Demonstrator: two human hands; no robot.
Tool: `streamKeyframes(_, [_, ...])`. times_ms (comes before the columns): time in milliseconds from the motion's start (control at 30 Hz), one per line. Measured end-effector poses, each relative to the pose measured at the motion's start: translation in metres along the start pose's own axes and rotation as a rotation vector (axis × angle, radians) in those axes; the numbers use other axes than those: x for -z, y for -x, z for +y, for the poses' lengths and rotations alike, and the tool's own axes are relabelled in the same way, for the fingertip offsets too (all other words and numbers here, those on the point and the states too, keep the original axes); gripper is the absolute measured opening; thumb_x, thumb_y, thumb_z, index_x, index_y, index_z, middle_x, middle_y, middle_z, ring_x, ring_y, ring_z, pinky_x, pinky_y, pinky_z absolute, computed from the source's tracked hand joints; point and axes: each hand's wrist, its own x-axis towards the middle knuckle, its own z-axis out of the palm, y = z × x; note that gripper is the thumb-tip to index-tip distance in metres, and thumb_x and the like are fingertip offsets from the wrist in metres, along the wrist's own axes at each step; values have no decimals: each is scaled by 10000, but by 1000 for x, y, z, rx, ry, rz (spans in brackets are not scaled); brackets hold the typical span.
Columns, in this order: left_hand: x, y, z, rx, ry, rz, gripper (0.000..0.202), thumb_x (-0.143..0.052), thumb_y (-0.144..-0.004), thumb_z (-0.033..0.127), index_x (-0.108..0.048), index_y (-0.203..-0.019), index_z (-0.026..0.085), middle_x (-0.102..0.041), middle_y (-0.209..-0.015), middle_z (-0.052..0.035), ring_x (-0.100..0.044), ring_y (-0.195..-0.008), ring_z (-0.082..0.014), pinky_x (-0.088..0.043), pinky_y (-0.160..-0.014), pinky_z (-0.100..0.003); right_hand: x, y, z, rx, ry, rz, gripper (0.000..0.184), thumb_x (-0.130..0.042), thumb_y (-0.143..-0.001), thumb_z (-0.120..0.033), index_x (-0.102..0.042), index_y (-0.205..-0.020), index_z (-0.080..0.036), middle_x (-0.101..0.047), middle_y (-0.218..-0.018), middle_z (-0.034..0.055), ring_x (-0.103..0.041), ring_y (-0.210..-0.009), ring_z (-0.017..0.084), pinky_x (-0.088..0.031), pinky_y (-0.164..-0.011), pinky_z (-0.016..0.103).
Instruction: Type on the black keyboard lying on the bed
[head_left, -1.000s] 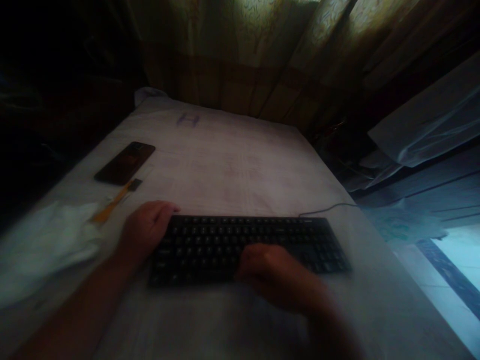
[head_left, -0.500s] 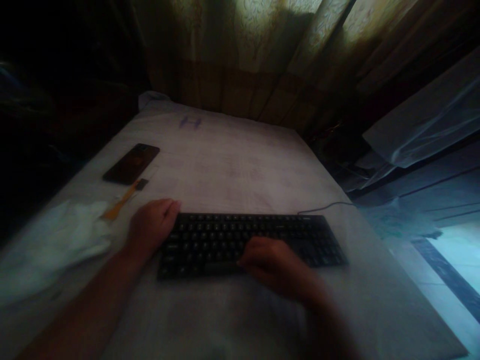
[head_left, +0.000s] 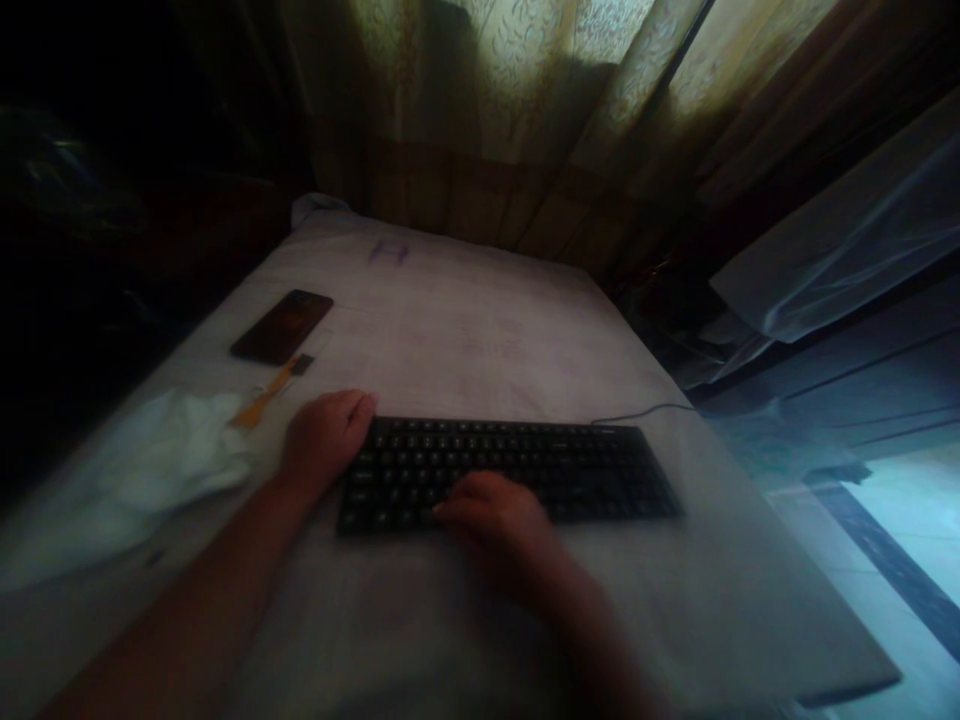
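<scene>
A black keyboard [head_left: 525, 470] lies across a table covered with a pale cloth [head_left: 465, 320]. My left hand [head_left: 324, 435] grips the keyboard's left end, fingers curled over its far corner. My right hand [head_left: 495, 515] rests on the front row of keys near the middle-left, fingers bent down onto them; motion blurs it. A thin cable [head_left: 637, 412] runs from the keyboard's back right corner.
A dark phone [head_left: 283, 326] lies at the far left, with an orange-handled tool [head_left: 266, 395] just in front of it. A crumpled white cloth [head_left: 165, 455] sits at the left. Curtains [head_left: 525, 80] hang behind. The table edge drops off at the right.
My right hand has slid left along the keyboard's front, from its middle-right toward its left half. The left hand stays on the left end. The view has shifted slightly.
</scene>
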Motion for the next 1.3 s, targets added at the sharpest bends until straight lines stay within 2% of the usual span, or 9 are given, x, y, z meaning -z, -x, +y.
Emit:
streamKeyframes(200, [1,1,0,4,-18,6,435,-264,-942,413,-552,-689,205,-656,-734,-66,-580,-718,-198,-380,-660,-305,-13,-6,-12,24,93,16,170,-579,-899,-198,-745,-903,-234,-688,-884,48,-604,-772,175,-460,-664,264])
streamKeyframes(367, [2,1,0,-3,5,-12,419,-271,-933,403,-548,-694,201,-658,-745,-70,-579,-722,-199,-384,-662,-305,-10,5,-11,-47,86,24,156,-600,-884,-182,-744,-927,-227,-679,-890,53,-613,-784,179,-471,-677,268])
streamKeyframes(567, [1,0,-1,9,35,-11,415,-270,-934,408,-532,-684,204,-635,-715,-61,-559,-701,-193,-367,-652,-305,19,24,5,-74,-22,27,205,-567,-887,-128,-734,-957,-224,-675,-907,44,-629,-786,151,-489,-701,259])
streamKeyframes(667, [1,0,-1,17,51,-1,397,-266,-935,393,-516,-689,207,-624,-719,-59,-556,-703,-191,-369,-653,-303,40,18,23,-83,-62,139,188,-551,-904,-152,-724,-964,-200,-668,-901,55,-633,-805,155,-506,-715,272])
streamKeyframes(767, [1,0,-1,30,43,41,374,-257,-936,367,-489,-688,211,-615,-727,-61,-550,-699,-188,-370,-654,-300,53,-1,45,-76,-80,212,169,-566,-891,-136,-714,-958,-183,-677,-924,66,-644,-835,162,-517,-765,298])
streamKeyframes(867, [1,-1,-1,40,11,32,370,-257,-935,362,-477,-676,215,-609,-716,-56,-546,-682,-188,-355,-638,-302,56,-21,60,-86,-73,124,171,-584,-862,-102,-716,-924,-189,-687,-904,52,-652,-816,155,-523,-762,302])
streamKeyframes(1000, [3,-2,-1,61,-53,-47,379,-260,-939,383,-491,-687,218,-590,-659,-39,-541,-634,-191,-312,-590,-299,49,-35,66,-96,-49,-6,190,-601,-840,-76,-730,-904,-199,-701,-917,42,-656,-813,149,-518,-766,297])
streamKeyframes(1133, [5,-3,-1,94,-100,-94,392,-262,-944,400,-517,-706,219,-590,-639,-35,-547,-614,-195,-286,-558,-289,43,-37,62,-86,-32,-28,192,-607,-839,-76,-740,-909,-196,-705,-917,48,-656,-818,155,-508,-772,293])
streamKeyframes(1300, [3,-4,-1,99,-105,-99,401,-267,-943,403,-535,-709,217,-613,-648,-40,-557,-612,-198,-296,-558,-285,40,-42,58,-57,27,-57,207,-591,-840,-83,-741,-931,-192,-698,-929,58,-645,-820,161,-500,-759,288])
